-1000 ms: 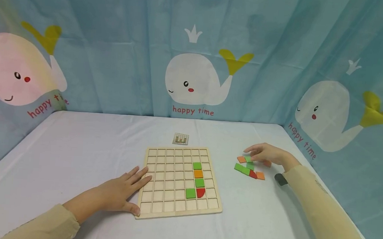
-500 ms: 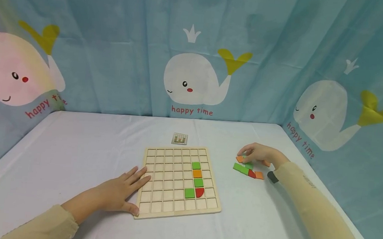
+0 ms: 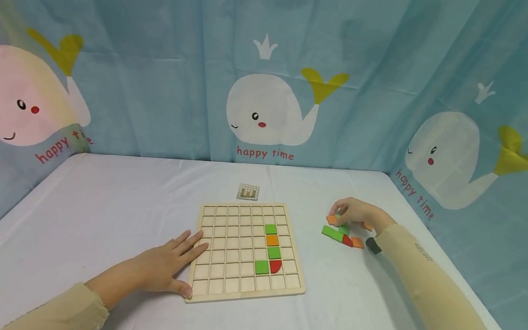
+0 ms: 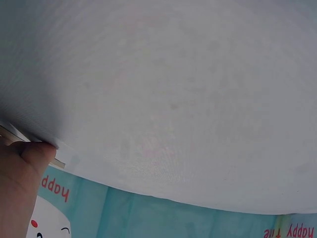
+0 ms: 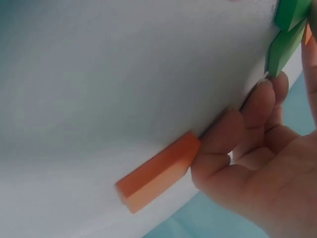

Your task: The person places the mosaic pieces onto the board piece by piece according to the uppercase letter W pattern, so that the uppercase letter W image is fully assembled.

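Observation:
My left hand [image 3: 163, 265] rests with spread fingers on the left edge of a wooden grid board [image 3: 233, 273]. The board holds several green tiles [image 3: 273, 252], an orange square tile [image 3: 272, 240] and a red rounded tile [image 3: 275, 266]. On the right, my right hand [image 3: 356, 211] is down among loose tiles. Its thumb and index finger pinch a green tile [image 3: 338, 217], partly hidden by the fingers. An orange tile [image 3: 331, 220] lies beside the fingertips. In the right wrist view another orange tile [image 5: 158, 173] lies against the curled little finger.
Nearer than the hand lie joined green tiles [image 3: 332, 233], a red tile [image 3: 348, 240] and an orange tile [image 3: 357, 242]. A small pattern card [image 3: 248, 192] lies behind the board. A dark object [image 3: 373, 245] is by the right sleeve. A whale-print curtain [image 3: 157, 106] hangs behind the table.
My right hand has moved slightly left over the loose tiles, and its thumb and index finger have closed around the green one. The left hand stays on the board's edge.

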The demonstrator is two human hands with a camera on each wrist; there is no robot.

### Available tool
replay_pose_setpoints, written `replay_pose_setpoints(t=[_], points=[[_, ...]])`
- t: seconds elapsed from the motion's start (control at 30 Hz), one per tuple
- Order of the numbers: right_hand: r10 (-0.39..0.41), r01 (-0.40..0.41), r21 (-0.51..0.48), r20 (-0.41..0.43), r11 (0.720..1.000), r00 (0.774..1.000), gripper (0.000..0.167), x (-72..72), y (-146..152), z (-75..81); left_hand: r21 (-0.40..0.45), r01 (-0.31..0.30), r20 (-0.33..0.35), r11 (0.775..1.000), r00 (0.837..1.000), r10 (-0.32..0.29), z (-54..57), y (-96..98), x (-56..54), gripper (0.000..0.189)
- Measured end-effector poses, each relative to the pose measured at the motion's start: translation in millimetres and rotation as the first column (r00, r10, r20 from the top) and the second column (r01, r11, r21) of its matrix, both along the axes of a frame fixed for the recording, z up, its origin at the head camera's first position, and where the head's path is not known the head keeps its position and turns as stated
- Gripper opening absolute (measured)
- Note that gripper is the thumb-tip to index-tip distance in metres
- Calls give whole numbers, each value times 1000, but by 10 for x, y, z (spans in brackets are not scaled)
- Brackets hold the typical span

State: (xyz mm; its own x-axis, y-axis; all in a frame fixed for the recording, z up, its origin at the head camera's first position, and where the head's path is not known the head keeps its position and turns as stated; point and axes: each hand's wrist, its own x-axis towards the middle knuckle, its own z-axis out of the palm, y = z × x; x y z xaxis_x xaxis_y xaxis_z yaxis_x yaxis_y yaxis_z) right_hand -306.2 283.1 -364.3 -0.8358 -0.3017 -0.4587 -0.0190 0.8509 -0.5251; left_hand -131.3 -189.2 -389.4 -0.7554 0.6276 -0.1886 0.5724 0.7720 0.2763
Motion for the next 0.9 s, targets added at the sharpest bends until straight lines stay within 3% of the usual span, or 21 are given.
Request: replay_pose_setpoints(t=[0.43,0.7,0.9], points=[[-88,88,-56,13,995,996,13,43,16,19,-19,-6,-3,1000,1000,6,4,6,-6,105],[-126,121,-80,-66,989,990,14,128,-34,116,-17,-39,37,999,999,39,-1,23,-11,107],[-185,166,-228,-65,960,981,19,306,-160,196,-20,-50,46,999,998,51,9,17,-5,107]])
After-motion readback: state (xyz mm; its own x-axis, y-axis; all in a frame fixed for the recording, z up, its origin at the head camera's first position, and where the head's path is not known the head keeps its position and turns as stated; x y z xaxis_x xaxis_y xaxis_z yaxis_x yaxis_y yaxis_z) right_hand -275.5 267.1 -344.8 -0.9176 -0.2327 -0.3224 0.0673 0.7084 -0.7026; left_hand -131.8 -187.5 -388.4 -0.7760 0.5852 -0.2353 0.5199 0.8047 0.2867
